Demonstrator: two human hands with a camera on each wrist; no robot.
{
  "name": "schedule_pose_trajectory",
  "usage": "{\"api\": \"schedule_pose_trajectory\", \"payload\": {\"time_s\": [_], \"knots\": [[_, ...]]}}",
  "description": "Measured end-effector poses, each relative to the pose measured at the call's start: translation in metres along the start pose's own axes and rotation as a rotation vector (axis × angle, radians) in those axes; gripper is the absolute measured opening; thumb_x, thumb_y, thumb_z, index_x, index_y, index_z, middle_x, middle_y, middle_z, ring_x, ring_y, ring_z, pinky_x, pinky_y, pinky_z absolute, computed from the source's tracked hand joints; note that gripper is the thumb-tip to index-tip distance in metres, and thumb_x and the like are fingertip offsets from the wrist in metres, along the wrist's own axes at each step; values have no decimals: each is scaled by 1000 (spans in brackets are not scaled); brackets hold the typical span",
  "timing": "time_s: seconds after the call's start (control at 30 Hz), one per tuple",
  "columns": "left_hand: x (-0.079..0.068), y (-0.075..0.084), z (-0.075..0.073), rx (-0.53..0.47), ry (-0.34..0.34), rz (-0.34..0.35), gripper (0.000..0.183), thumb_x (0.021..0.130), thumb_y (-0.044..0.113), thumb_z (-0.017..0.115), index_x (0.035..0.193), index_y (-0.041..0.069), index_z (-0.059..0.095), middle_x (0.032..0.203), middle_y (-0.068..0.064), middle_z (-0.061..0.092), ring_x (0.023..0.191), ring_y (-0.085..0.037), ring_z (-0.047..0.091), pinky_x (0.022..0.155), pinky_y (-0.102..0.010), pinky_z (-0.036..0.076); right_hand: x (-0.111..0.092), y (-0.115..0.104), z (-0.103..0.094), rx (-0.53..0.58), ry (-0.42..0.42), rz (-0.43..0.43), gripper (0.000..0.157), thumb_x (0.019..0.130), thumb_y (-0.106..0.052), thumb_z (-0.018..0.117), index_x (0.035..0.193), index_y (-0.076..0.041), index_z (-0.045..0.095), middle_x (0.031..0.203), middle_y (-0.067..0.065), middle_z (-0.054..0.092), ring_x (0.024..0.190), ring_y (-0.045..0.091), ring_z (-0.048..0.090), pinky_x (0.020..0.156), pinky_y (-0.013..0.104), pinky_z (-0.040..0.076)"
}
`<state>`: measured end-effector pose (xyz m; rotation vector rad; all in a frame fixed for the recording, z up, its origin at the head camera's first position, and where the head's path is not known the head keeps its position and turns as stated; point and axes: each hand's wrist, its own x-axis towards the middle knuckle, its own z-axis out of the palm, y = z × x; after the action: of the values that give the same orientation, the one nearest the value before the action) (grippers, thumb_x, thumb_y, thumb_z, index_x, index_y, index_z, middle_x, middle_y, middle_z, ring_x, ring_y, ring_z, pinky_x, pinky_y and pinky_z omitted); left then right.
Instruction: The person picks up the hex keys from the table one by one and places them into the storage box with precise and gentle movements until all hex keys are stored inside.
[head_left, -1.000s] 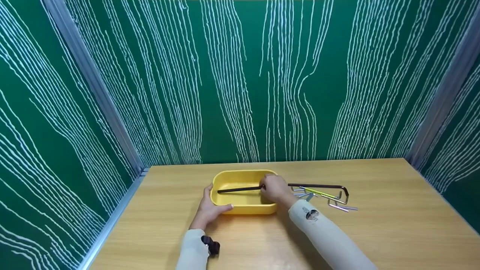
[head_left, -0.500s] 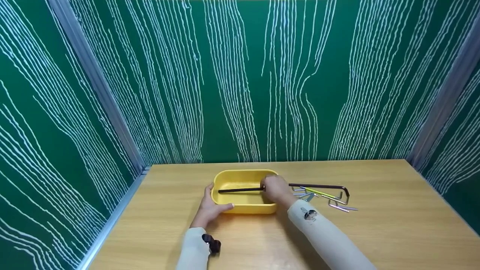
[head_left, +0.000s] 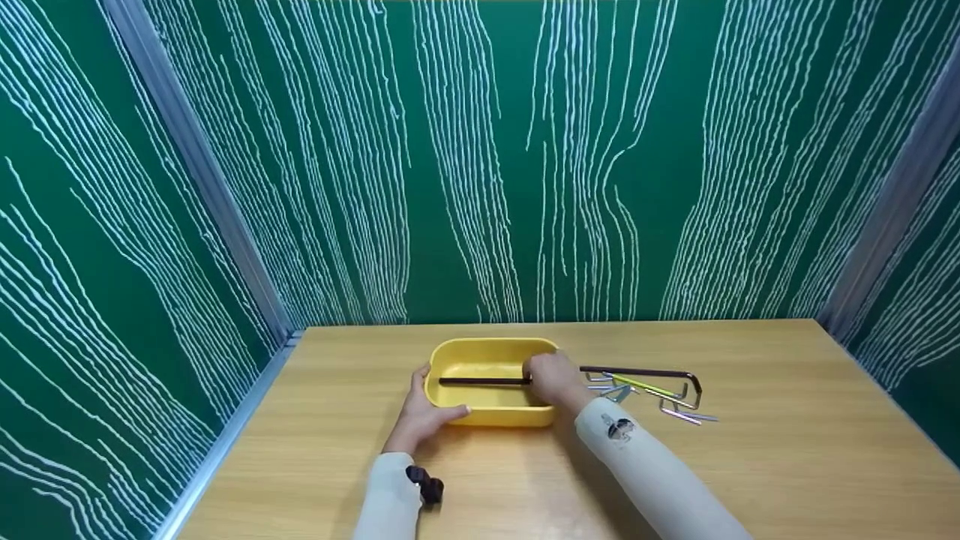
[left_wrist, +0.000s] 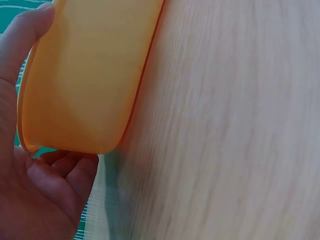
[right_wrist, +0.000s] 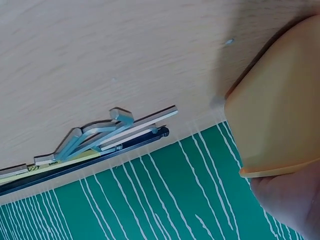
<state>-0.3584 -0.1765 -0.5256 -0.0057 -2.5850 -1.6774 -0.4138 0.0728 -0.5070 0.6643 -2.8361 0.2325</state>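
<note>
A yellow plastic bin (head_left: pixel 491 418) sits on the wooden table. My left hand (head_left: pixel 421 414) grips its left end, thumb over the front rim; the left wrist view shows the fingers around the end wall of the bin (left_wrist: pixel 90 75). At the right end, my right hand (head_left: pixel 553 377) reaches over the rim with curled fingers, holding a dark hex key (head_left: pixel 480 381) whose straight shaft lies lengthwise inside the bin. The hand hides that key's other end. In the right wrist view, part of the right hand (right_wrist: pixel 290 200) shows at the bin's rim.
Right of the bin, a long dark L-shaped hex key (head_left: pixel 645 371) lies on the table (head_left: pixel 765 450). Beside it are a yellow-green hex key (head_left: pixel 646 385) and several silver hex keys (head_left: pixel 682 413). Green walls with white wavy lines stand behind and at both sides.
The right-hand end of the dark shaft in the bin has dropped slightly, so it now lies nearly level. Both hands keep their places, and the view shifts a little.
</note>
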Motion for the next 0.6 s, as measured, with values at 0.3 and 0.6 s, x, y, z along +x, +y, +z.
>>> {"api": "schedule_pose_trajectory", "payload": {"time_s": [0.3,0.6], "knots": [[0,-2,0,-8,-8,-27,117,42,43,84,135,25,17,136,-8,35,114,-23,42,101,-40,28,0,-1,2,24,-55,30,20,72,-3,53,76,-16,68,72,-5,64,65,14,51,71,37,44],[2,1,-1,-14,-5,-25,117,41,43,84,135,24,17,136,-8,34,115,-23,41,101,-39,28,1,0,0,20,-61,47,21,71,-1,53,72,-17,67,66,-6,60,62,14,48,67,34,44]]}}
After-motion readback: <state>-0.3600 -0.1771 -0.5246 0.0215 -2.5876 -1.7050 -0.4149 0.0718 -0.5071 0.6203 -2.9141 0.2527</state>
